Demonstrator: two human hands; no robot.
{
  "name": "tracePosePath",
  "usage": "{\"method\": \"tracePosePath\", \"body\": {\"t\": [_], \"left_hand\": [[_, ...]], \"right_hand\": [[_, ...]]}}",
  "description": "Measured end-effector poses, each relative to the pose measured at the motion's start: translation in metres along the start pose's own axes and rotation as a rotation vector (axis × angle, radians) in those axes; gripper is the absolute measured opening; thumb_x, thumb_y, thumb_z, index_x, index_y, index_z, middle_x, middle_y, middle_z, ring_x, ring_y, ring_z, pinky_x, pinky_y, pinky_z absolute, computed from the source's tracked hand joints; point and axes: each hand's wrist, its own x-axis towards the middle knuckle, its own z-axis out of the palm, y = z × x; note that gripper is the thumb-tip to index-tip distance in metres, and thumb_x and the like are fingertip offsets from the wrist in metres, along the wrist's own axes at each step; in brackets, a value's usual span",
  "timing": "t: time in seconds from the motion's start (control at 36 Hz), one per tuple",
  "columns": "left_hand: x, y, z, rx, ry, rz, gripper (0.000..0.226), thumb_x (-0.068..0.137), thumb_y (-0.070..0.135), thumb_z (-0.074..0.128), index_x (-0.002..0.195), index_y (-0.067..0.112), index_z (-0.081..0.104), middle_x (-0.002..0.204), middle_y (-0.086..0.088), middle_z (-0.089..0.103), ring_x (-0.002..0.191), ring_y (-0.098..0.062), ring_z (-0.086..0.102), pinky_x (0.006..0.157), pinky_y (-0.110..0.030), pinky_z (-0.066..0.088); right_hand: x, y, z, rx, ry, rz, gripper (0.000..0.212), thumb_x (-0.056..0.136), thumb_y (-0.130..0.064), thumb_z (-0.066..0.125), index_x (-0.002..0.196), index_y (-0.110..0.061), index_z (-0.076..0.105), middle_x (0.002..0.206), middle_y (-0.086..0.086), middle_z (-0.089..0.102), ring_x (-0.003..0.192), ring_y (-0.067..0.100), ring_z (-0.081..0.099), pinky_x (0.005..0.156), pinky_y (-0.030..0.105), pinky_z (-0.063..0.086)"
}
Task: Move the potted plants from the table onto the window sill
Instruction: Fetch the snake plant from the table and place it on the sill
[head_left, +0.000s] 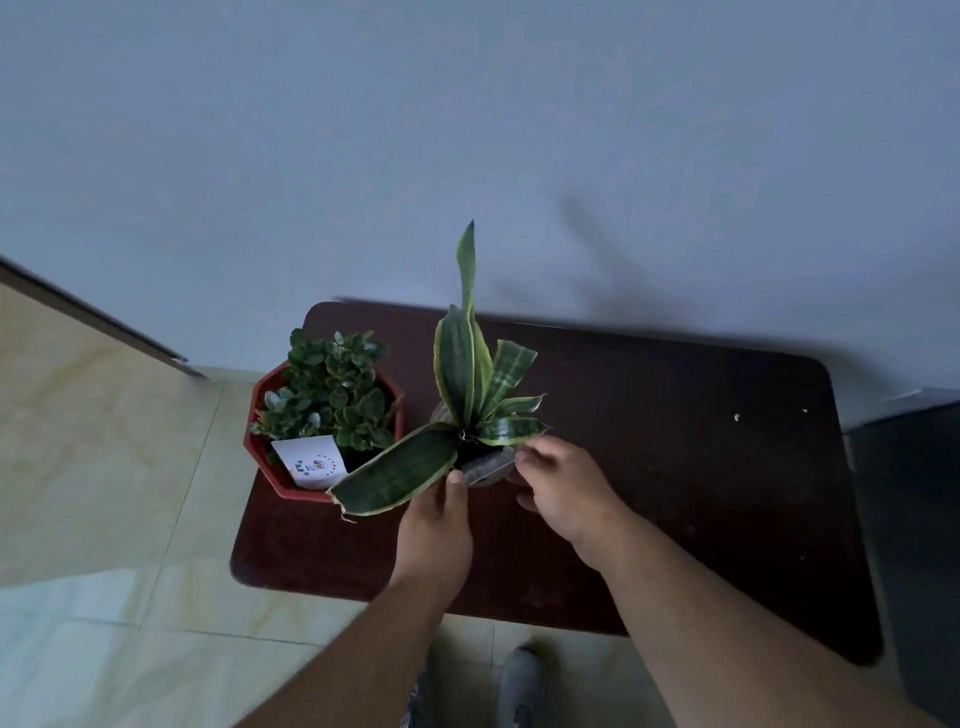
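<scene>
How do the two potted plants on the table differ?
The snake plant has a few long, striped, upright blades; the leafy plant is a low clump of small round leaves. Both hands, left hand and right hand, grip the snake plant's pot; the leafy plant's red pot stands untouched. Both are on the table.

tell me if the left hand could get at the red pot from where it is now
Probably yes. The left hand is at the snake plant's pot, and the red pot sits just to its left on the table. Only a low snake plant leaf reaches across between them.
</scene>
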Motion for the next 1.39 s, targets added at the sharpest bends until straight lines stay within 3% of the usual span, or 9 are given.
{"method": "tracePosePath", "body": {"t": [0.14,0.28,0.36,0.61,0.69,0.86,1.0,1.14,1.39], "left_hand": [[-0.018,0.014,0.001,0.012,-0.018,0.053,0.046,0.094,0.059,0.042,0.119,0.028,0.064,0.106,0.013,0.066,0.109,-0.016,0.063,0.099,-0.047,0.052],[-0.058,0.037,-0.008,-0.018,-0.061,0.046,0.038,0.100,0.047,0.045,0.073,0.036,0.069,0.080,0.007,0.067,0.079,-0.012,0.065,0.089,-0.049,0.057],[-0.090,0.056,-0.021,-0.052,-0.066,0.070,0.036,0.099,0.047,0.047,0.073,0.054,0.070,0.075,0.009,0.067,0.076,-0.010,0.064,0.090,-0.049,0.056],[-0.178,0.119,-0.084,-0.185,0.013,0.147,0.028,0.100,0.042,0.049,0.082,0.032,0.069,0.079,0.029,0.073,0.083,0.010,0.067,0.096,-0.038,0.053],[-0.202,0.131,-0.116,-0.227,0.045,0.170,0.035,0.093,0.055,0.052,0.072,0.035,0.070,0.082,0.010,0.062,0.080,-0.012,0.057,0.084,-0.037,0.051],[-0.236,0.139,-0.185,-0.317,0.144,0.216,0.032,0.093,0.057,0.052,0.076,0.036,0.071,0.085,0.001,0.061,0.082,-0.017,0.052,0.077,-0.038,0.043],[-0.263,0.132,-0.241,-0.384,0.249,0.254,0.024,0.097,0.046,0.053,0.088,0.025,0.062,0.091,0.000,0.056,0.078,-0.014,0.050,0.077,-0.038,0.044],[-0.292,0.111,-0.305,-0.433,0.380,0.258,0.011,0.100,0.042,0.049,0.103,0.036,0.058,0.098,0.029,0.061,0.093,0.008,0.059,0.093,-0.032,0.052],[-0.353,0.024,-0.460,-0.602,0.562,0.210,0.011,0.101,0.034,0.049,0.101,0.030,0.060,0.094,0.025,0.063,0.091,0.003,0.058,0.090,-0.032,0.051]], "right_hand": [[-0.018,-0.003,-0.009,0.068,0.028,-0.011,0.017,0.102,-0.018,0.055,0.113,-0.017,0.068,0.113,0.000,0.067,0.108,0.015,0.067,0.096,0.043,0.058],[-0.060,-0.020,-0.027,0.066,0.061,-0.060,0.020,0.099,-0.017,0.061,0.114,-0.013,0.072,0.110,0.003,0.072,0.104,0.015,0.069,0.093,0.038,0.059],[-0.098,-0.040,-0.035,0.054,0.064,-0.131,0.012,0.096,-0.019,0.065,0.097,-0.024,0.076,0.102,-0.001,0.076,0.102,0.015,0.071,0.092,0.037,0.059],[-0.199,-0.107,-0.025,0.010,0.028,-0.307,0.011,0.091,-0.027,0.070,0.085,-0.024,0.078,0.086,-0.003,0.078,0.089,0.018,0.073,0.091,0.051,0.056],[-0.224,-0.131,-0.010,-0.011,-0.014,-0.359,0.010,0.090,-0.026,0.072,0.086,-0.020,0.079,0.085,-0.004,0.078,0.086,0.011,0.072,0.091,0.049,0.057],[-0.256,-0.163,0.043,-0.058,-0.129,-0.427,0.008,0.087,-0.025,0.073,0.089,-0.017,0.076,0.084,-0.003,0.077,0.085,0.013,0.072,0.089,0.044,0.059],[-0.290,-0.181,0.094,-0.089,-0.245,-0.475,0.009,0.092,-0.022,0.069,0.094,-0.016,0.075,0.090,0.003,0.076,0.084,0.012,0.071,0.067,0.018,0.056],[-0.322,-0.185,0.160,-0.211,-0.360,-0.497,0.016,0.090,-0.035,0.068,0.090,-0.021,0.076,0.086,0.005,0.076,0.086,0.021,0.071,0.088,0.043,0.057],[-0.399,-0.164,0.342,-0.302,-0.516,-0.535,0.009,0.093,-0.027,0.069,0.094,-0.023,0.077,0.092,-0.005,0.078,0.096,0.017,0.072,0.094,0.047,0.058]]}}
